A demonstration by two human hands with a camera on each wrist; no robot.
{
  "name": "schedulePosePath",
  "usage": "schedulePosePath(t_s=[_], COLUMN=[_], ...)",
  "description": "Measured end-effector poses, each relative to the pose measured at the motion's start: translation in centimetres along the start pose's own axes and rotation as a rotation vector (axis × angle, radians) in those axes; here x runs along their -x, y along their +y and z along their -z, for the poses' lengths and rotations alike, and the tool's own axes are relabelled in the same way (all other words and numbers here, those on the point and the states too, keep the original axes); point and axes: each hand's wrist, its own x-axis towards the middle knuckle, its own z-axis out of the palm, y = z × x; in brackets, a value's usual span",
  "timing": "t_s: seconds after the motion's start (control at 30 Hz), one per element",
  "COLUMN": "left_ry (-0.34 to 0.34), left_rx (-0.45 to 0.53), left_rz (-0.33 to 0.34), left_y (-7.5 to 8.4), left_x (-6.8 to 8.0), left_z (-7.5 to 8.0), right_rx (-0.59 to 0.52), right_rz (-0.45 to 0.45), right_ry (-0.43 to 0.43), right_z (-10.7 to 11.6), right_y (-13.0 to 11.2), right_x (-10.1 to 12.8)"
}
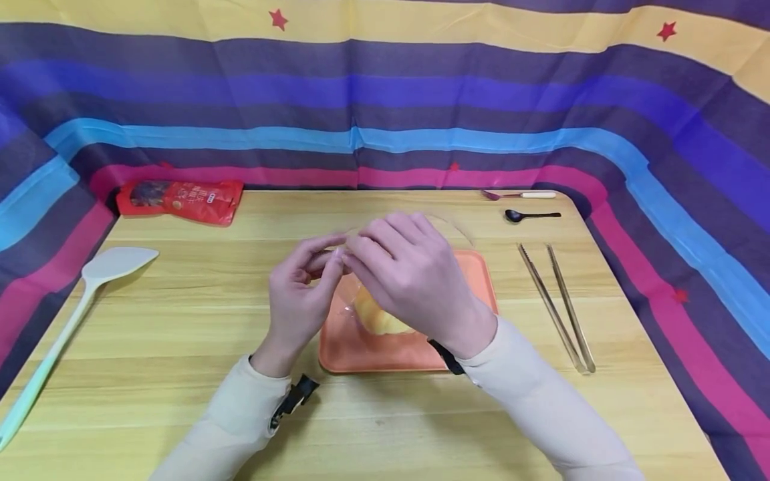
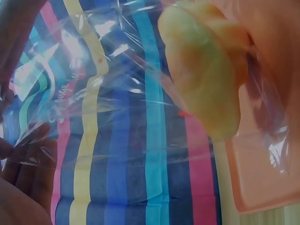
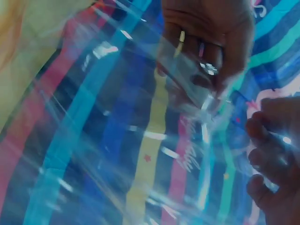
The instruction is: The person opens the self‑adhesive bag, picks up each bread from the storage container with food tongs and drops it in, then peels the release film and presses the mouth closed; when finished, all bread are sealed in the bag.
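Both hands meet above an orange tray (image 1: 469, 280), fingers curled and pinching the mouth of a clear plastic bag (image 1: 355, 297): the left hand (image 1: 301, 297) nips one edge between thumb and fingertips, the right hand (image 1: 409, 274) grips the other from above. Inside the bag hangs a pale yellow piece of food (image 1: 379, 321), its exact kind hard to tell, partly hidden under the right palm. Beyond lie metal tongs (image 1: 556, 307), a black spoon (image 1: 529, 215), a light green spatula (image 1: 66, 321) and a red packet (image 1: 180, 199).
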Motion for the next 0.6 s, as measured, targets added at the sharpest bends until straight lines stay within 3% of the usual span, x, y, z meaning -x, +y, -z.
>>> schedulePosePath(t_s=[0.23,0.6], left_ry=[0.010,0.004], left_rx=[0.046,-0.028], left_rz=[0.013,-0.048], left_y=[0.2,0.3], left_x=[0.0,0.0], left_z=[0.1,0.4], right_rx=[0.001,-0.047], right_rz=[-0.029,0.043], right_ry=[-0.062,-0.060], right_z=[-1.4,-2.0], right_y=[0.6,1.0], right_x=[-0.3,-0.3])
